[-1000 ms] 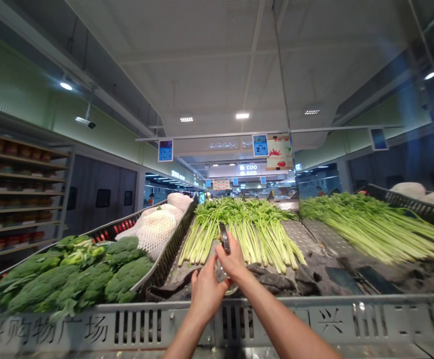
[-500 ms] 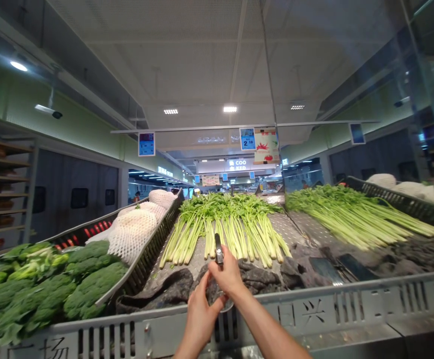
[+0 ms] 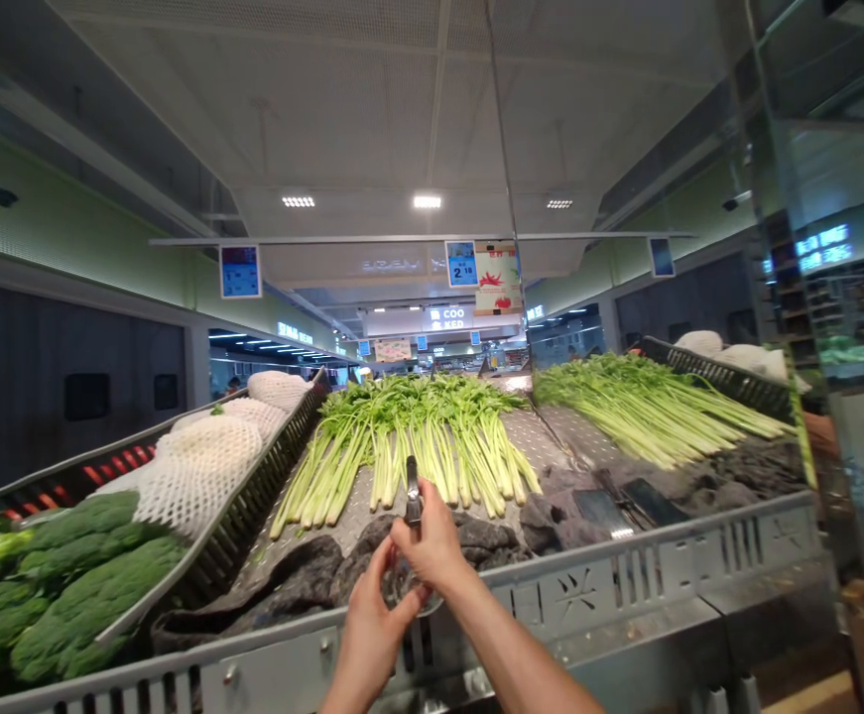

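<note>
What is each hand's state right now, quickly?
Left hand: curled around a clear, rounded container.
Right hand: closed on a slim, upright black-and-silver piece.

Can see broccoli (image 3: 96, 595) heaped lower left, white foam netting (image 3: 200, 466) around bulky produce just behind. Have black crate wall (image 3: 275, 456) alongside, then dark cloth (image 3: 290, 580) bunched behind slotted grey rail (image 3: 268, 666). Up top, get blue price sign (image 3: 461, 265) and pepper poster (image 3: 496, 278) hanging side by side from white bar (image 3: 372, 239). Can read "COO KED" on lit sign (image 3: 446, 318) farther back. Also see mirror (image 3: 610, 129) at right, reflecting crate and ceiling, plus grey doors (image 3: 66, 342) far left.
</note>
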`<state>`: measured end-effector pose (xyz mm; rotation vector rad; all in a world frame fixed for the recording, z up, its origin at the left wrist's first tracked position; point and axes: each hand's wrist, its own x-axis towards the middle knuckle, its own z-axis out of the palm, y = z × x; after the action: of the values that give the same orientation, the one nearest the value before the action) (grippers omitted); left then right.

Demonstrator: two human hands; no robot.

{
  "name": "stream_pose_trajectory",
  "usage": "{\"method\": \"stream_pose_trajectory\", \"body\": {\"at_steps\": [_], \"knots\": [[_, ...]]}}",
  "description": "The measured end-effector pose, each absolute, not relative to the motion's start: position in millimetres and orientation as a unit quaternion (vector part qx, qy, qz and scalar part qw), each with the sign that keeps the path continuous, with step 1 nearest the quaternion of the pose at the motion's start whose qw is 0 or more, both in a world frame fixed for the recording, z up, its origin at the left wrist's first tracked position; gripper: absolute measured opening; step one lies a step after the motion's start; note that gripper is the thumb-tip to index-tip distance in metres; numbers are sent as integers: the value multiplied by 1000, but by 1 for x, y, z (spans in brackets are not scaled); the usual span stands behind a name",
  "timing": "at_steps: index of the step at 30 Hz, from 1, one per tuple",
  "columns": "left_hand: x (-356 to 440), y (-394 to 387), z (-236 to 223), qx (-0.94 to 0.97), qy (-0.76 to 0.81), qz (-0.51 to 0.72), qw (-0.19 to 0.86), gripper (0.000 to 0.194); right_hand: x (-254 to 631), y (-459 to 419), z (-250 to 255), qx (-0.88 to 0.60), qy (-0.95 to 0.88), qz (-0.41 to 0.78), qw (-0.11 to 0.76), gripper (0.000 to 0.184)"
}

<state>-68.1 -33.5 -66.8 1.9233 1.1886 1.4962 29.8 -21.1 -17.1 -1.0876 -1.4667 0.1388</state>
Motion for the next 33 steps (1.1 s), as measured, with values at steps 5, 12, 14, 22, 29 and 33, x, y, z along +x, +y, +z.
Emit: {"method": "stream_pose_trajectory", "body": {"at_steps": [5, 12, 14, 22, 29, 33], "knots": [[-34, -41, -62, 741, 429, 480, 191, 57, 67, -28, -24, -477, -620, 20, 623, 38], [14, -55, -49, 781, 414, 426, 192, 59, 118, -40, -28, -510, -594, -21, 622, 33], [26, -58, -47, 789, 406, 417, 199, 59, 131, -42, -30, -516, -588, -37, 622, 33], [52, -53, -50, 803, 385, 404, 212, 60, 159, -45, -30, -548, -571, -52, 609, 33], [52, -46, -55, 804, 377, 406, 216, 62, 160, -41, -29, -567, -558, -70, 602, 30], [52, -45, -56, 805, 373, 407, 219, 62, 160, -42, -29, -570, -555, -68, 602, 29]]}}
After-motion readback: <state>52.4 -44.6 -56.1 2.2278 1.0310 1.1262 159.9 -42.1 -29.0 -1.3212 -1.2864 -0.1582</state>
